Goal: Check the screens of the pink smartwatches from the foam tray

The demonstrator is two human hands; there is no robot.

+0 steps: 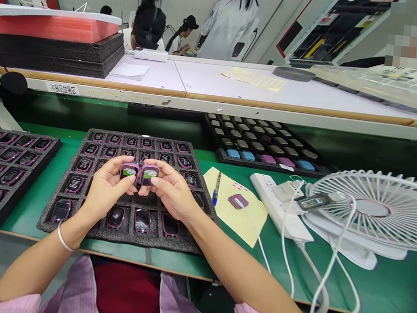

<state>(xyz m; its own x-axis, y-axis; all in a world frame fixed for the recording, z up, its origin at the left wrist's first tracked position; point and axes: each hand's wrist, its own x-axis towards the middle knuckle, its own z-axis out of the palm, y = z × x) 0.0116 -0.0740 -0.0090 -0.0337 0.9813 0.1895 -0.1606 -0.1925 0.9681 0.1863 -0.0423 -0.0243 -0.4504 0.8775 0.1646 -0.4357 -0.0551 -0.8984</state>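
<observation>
My left hand grips a purple smartwatch body between thumb and fingers, its screen lit green and white. Beside it, my right hand pinches a second purple watch body with a similar lit screen. The two watches are side by side, strapless, above a black foam tray. Several more purple watches sit in the tray's pockets, such as one watch at the near left corner. Many of those in the back rows show white text on dark screens. My forearms cover part of the tray.
Another foam tray of watches lies left. To the right are a yellow sheet with a pen and a purple charging piece, a power strip, cables and a white fan. A shelf crosses behind; people are beyond.
</observation>
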